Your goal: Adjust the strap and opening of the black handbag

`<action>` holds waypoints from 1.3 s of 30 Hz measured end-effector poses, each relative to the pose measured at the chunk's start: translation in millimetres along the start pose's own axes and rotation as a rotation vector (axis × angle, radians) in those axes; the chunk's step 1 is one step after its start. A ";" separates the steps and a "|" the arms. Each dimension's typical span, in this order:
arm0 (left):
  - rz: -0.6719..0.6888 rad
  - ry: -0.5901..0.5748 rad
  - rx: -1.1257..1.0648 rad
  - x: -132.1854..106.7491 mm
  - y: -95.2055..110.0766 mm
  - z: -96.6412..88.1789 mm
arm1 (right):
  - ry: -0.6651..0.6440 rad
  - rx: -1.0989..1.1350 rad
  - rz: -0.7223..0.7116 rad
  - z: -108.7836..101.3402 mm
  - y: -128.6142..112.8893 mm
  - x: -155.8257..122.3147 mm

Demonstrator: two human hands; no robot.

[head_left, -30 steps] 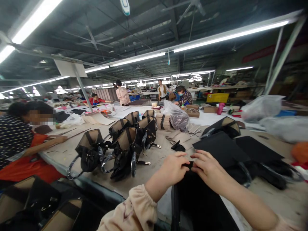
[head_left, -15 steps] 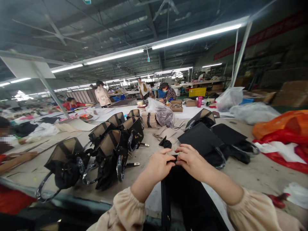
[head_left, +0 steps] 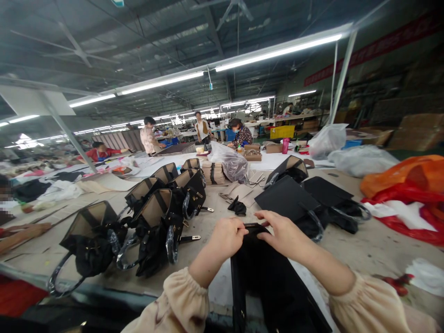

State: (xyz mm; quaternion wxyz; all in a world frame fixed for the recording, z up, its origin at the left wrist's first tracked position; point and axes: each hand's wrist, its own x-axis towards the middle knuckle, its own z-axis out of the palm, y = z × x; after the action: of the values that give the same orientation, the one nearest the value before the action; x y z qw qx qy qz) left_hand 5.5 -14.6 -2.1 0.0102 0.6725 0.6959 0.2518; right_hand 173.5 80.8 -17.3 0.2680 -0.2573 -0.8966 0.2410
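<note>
Both hands are closed on the top edge of a black bag that stands upright at the near edge of the counter: the left hand is curled into a fist on it and the right hand pinches it just beside the left. To the left lies a row of tan-and-black bags with wrapped handles, while flat black bags lie just beyond the right hand, a small black scrap is near them, and orange and red plastic is heaped at the far right
</note>
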 end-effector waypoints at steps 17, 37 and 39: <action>-0.099 0.012 0.113 3.2 6.5 3.6 | -0.010 -0.088 0.023 -2.3 4.9 2.2; -0.115 0.031 0.217 3.8 9.5 7.0 | -0.031 -0.218 0.015 -5.3 -2.4 10.1; -0.100 0.032 0.214 3.4 9.1 6.6 | -0.028 -0.224 0.004 -4.4 -1.9 10.4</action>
State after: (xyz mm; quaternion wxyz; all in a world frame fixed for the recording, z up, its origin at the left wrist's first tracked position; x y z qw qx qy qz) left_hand 15.9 -9.5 -3.4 -0.0601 0.6300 0.7516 0.1859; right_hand 168.0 86.9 -9.2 0.2243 -0.2841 -0.9211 0.1434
